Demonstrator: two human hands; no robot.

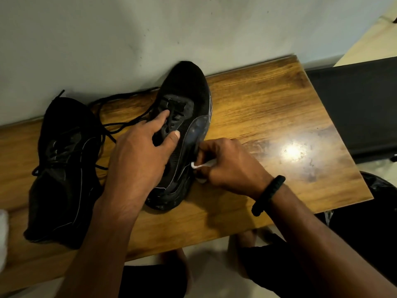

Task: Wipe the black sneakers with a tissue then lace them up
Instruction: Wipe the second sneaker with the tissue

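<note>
Wooden tabletop (279,108) with a glossy, grained surface stands against a pale plaster wall (107,39), and both black sneakers lie on it. The sneaker you are working on (187,89) is in the middle. Its long axis runs away from you, with the toe touching the wall and the heel toward your body.

Your left hand (139,151) presses on it from above. The fingers are curled over the tongue and the thumb rests on the side panel, so the shoe is held firm. Your right hand (227,162) is just beside the shoe's right side, near the heel half, and its fingers are closed around a crumpled white tissue (202,165) that touches the shiny side panel. I think the wiping stroke should go along this side, from heel to toe.

The upper is a soft knitted mesh, and the side overlay looks smooth and reflective. Thin black laces (120,125) trail loose toward the second sneaker (62,168), which lies to the left, not laced yet.
</note>
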